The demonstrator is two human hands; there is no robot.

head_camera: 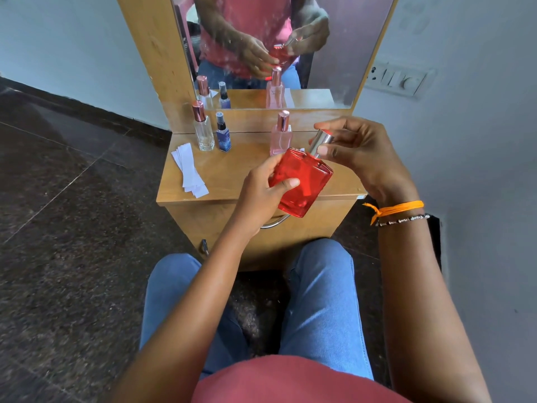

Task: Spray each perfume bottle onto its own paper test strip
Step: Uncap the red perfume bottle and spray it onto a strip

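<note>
The left hand (261, 196) grips the red bottle (302, 184); the right hand (360, 152) pinches its silver cap (321, 144). Uncapping, I'd say. Next, a paper strip (189, 170), at nine o'clock.

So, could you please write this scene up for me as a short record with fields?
setting: wooden table below a mirror
left hand: holds the red bottle, tilted, above the table's front edge
right hand: grips the silver cap at the bottle's neck
standing at back: clear bottle, blue bottle, pink bottle
strips: fanned stack at the table's left edge, untouched
spray: none visible
</note>
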